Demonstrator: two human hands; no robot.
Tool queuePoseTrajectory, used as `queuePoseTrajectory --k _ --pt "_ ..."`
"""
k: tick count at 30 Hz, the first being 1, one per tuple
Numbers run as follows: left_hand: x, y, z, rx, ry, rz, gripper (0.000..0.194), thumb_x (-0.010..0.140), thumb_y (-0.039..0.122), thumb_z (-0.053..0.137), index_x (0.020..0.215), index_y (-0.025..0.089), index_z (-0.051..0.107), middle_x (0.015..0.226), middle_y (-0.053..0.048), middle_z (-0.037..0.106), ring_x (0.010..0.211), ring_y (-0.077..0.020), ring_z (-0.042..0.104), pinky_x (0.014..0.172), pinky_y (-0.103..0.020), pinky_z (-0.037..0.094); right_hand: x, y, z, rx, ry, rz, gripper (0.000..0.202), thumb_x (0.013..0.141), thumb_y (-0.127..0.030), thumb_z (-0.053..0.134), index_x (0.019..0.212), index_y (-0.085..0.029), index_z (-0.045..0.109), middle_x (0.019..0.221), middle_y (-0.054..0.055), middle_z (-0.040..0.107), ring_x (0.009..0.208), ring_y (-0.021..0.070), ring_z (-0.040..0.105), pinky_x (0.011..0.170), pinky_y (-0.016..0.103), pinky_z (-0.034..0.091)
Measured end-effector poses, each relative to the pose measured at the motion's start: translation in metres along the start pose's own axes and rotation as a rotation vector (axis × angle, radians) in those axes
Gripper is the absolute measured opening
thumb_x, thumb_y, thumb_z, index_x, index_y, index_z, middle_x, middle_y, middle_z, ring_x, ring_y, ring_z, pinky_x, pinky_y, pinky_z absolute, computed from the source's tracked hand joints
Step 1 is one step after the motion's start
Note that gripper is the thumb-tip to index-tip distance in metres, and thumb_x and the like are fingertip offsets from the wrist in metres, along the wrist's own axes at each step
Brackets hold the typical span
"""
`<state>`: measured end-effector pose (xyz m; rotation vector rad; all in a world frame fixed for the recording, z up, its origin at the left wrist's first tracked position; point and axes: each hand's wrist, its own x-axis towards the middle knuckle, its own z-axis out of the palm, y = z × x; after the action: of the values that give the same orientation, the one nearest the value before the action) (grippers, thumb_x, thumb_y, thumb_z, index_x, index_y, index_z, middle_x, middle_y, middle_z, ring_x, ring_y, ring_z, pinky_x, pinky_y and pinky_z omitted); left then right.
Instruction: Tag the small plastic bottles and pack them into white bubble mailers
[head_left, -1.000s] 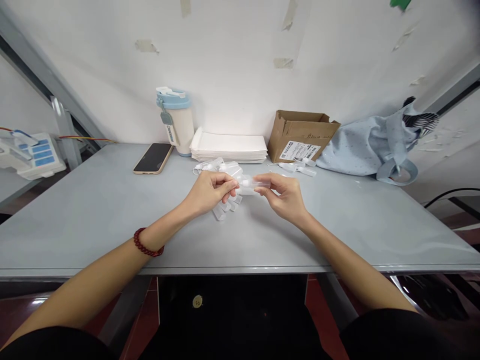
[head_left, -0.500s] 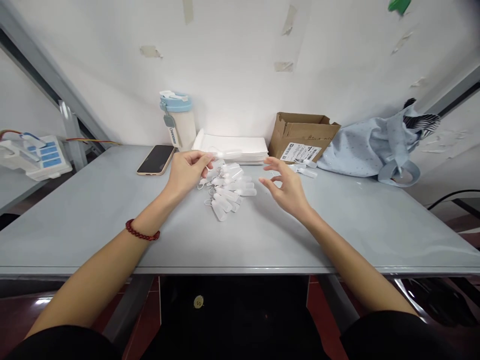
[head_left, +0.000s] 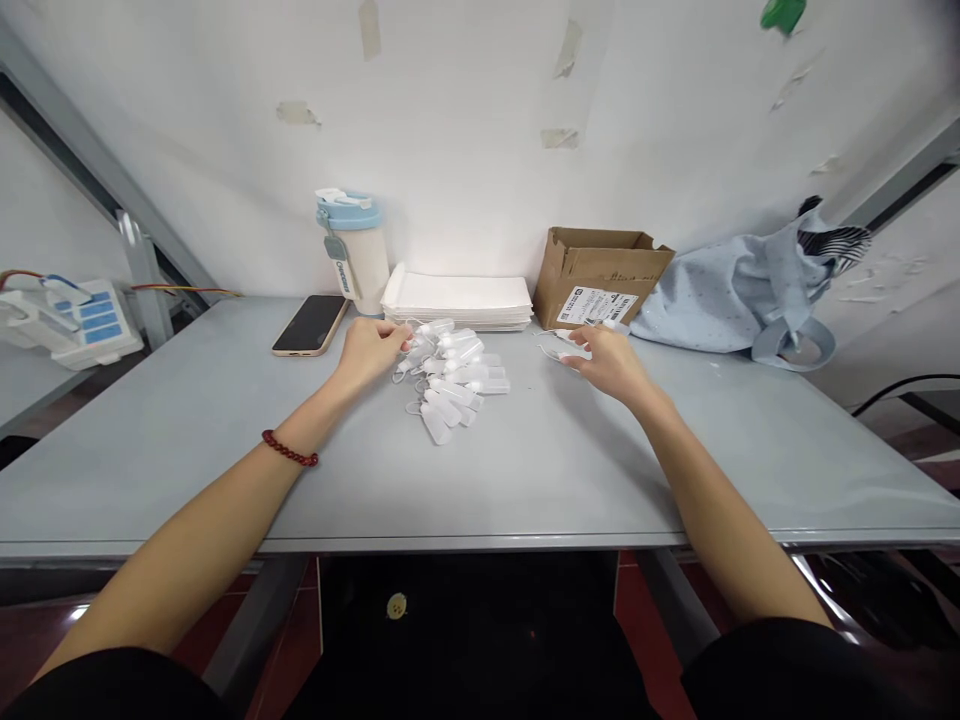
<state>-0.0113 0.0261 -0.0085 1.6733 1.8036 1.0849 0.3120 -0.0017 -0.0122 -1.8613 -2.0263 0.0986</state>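
A heap of small translucent plastic bottles [head_left: 454, 385] with white caps and thin loops lies mid-table. My left hand [head_left: 371, 348] rests at the heap's upper left edge, its thumb and index finger pinched on the cap end of one bottle. To the right, my right hand [head_left: 611, 362] is by the front of the cardboard box [head_left: 577, 270]. Its fingers are closed around one of a few more such bottles there; a thin white loop [head_left: 550, 352] sticks out on the left of the fingertips. The palm hides most of those bottles.
Behind the heap lies a stack of white paper or envelopes [head_left: 457, 298]. A phone [head_left: 310, 325] and a tumbler with a blue lid [head_left: 360, 255] stand left of it. A light blue cloth bag [head_left: 712, 295] slumps right of the box. A white power strip [head_left: 94, 325] is far left.
My right hand has moved right, from open beside the heap to the bottles by the box. My left hand has lowered slightly onto the heap with its bottle.
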Motion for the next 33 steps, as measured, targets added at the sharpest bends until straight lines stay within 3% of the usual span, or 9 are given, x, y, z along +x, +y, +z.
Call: queuePoseTrajectory --k 8,12,18,25,33 --pt "-0.005 0.007 -0.013 0.168 0.101 0.074 0.031 0.078 0.035 0.052 0.059 0.016 0.067 0.054 -0.004 0.063 0.056 -0.0178 0.055 0.063 -0.027 0.042 0.003 0.003 -0.002 -0.057 -0.16 0.107 0.033 0.079 -0.02 0.066 0.111 -0.013 0.063 0.112 0.014 0.067 0.099 0.026 0.062 0.08 0.036 0.048" --pt "-0.011 0.013 -0.015 0.185 0.109 0.145 0.032 0.08 0.034 0.051 0.06 0.014 0.067 0.053 -0.004 0.061 0.056 -0.0171 0.054 0.065 -0.028 0.042 0.005 0.007 0.003 -0.067 -0.164 0.116 0.027 0.076 -0.017 0.067 0.103 -0.014 0.066 0.106 0.013 0.069 0.097 0.0261 0.062 0.074 0.034 0.048" --pt "-0.028 0.024 -0.01 0.051 0.115 0.314 0.032 0.081 0.032 0.053 0.055 0.016 0.063 0.052 -0.002 0.06 0.052 -0.0152 0.052 0.057 -0.027 0.038 0.006 0.006 0.009 -0.01 -0.117 0.059 0.022 0.077 -0.014 0.064 0.099 -0.014 0.067 0.096 0.014 0.072 0.091 0.0265 0.065 0.075 0.036 0.05" --pt "-0.048 0.032 0.0 -0.041 -0.039 0.454 0.034 0.084 0.035 0.053 0.06 0.015 0.064 0.054 0.0 0.058 0.051 -0.0115 0.047 0.051 -0.025 0.033 -0.005 -0.017 0.002 0.374 0.03 -0.158 0.022 0.079 -0.02 0.062 0.1 -0.019 0.066 0.095 0.007 0.072 0.087 0.0224 0.066 0.081 0.042 0.053" --pt "-0.054 0.035 0.002 -0.137 -0.269 0.395 0.025 0.083 0.035 0.056 0.086 0.014 0.071 0.071 -0.003 0.068 0.062 -0.0138 0.058 0.056 -0.023 0.041 -0.028 -0.052 -0.008 0.504 0.031 -0.374 0.018 0.083 -0.027 0.062 0.099 -0.02 0.066 0.095 0.005 0.071 0.086 0.0192 0.063 0.077 0.035 0.052"
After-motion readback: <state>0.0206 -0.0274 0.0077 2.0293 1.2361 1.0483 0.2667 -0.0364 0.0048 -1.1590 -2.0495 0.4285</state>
